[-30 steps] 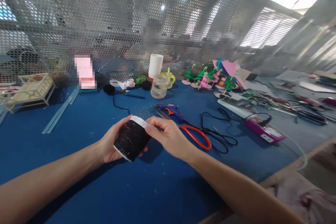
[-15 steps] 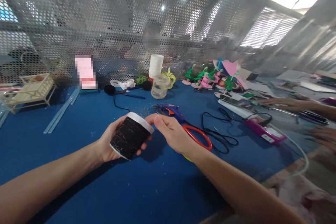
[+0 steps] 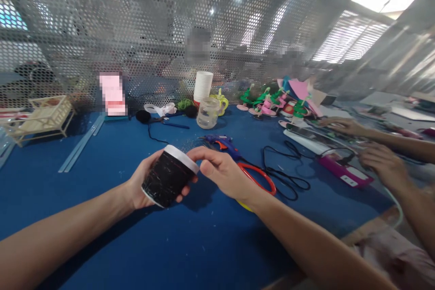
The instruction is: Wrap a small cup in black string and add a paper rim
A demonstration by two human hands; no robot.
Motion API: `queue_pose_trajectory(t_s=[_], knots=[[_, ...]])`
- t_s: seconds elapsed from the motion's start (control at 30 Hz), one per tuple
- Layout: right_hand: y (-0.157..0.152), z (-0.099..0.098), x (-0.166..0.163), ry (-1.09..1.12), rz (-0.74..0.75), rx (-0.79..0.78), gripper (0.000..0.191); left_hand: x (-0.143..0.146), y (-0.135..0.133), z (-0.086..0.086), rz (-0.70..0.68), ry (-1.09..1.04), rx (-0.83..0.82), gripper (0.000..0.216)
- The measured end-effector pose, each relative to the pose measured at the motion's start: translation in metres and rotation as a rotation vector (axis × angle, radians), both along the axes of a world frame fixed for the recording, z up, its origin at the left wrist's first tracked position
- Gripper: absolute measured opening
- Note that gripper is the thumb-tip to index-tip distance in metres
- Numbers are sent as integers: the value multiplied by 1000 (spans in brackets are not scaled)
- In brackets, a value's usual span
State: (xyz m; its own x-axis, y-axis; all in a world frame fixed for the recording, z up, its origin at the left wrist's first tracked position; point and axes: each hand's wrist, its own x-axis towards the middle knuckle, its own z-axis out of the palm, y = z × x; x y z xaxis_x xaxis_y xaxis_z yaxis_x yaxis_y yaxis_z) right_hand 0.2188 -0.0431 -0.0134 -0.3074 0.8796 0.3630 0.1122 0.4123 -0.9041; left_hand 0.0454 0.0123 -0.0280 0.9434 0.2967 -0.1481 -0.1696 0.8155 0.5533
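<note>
My left hand (image 3: 144, 183) is wrapped round a cup (image 3: 169, 176) covered in black yarn or tape, with a white band at its mouth. The cup is tilted, its mouth up and to the right. My right hand (image 3: 224, 170) is at the cup's rim, index finger stretched along the far side and thumb apart near the right edge. Its other fingers are mostly hidden. Just beyond it lies a blue glue gun (image 3: 222, 142) with an orange trigger. A red ring (image 3: 260, 174) is partly behind my right wrist. A thin black strand (image 3: 154, 136) runs from a black yarn ball (image 3: 143, 116) toward the cup.
Behind stand a clear jar (image 3: 207, 115) and stacked white paper cups (image 3: 204, 84). Blue glue sticks (image 3: 81, 145) and a small wooden bed-like model (image 3: 50, 115) lie left. Right are a black cord (image 3: 285, 176), a purple power strip (image 3: 346, 172) and a co-worker's hands (image 3: 384, 163).
My right thumb has dropped away from the index finger, which now reaches farther along the rim. The cup is nearly still. A co-worker's hands have moved over the table at right.
</note>
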Motion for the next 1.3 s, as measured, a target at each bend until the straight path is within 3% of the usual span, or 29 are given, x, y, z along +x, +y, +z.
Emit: queue_pose_trajectory(t_s=[0.17,0.33,0.63,0.8,0.97,1.3], knots=[[-2,0,-2,-43,-49,-1,26,1,-2,1,49,45,76,50],[-4,1,-2,-70,-7,-8,32,3,-6,7,93,206,143,51],[-5,5,-5,-109,-56,-5,18,8,-14,12,310,421,413,46],[-5,5,-6,-206,-79,-21,14,9,-15,8,429,526,683,46],[-6,4,-8,-259,-104,-30,18,7,-13,4,460,605,915,51],[-7,4,-12,-277,-137,-102,22,7,-18,8,510,657,997,49]])
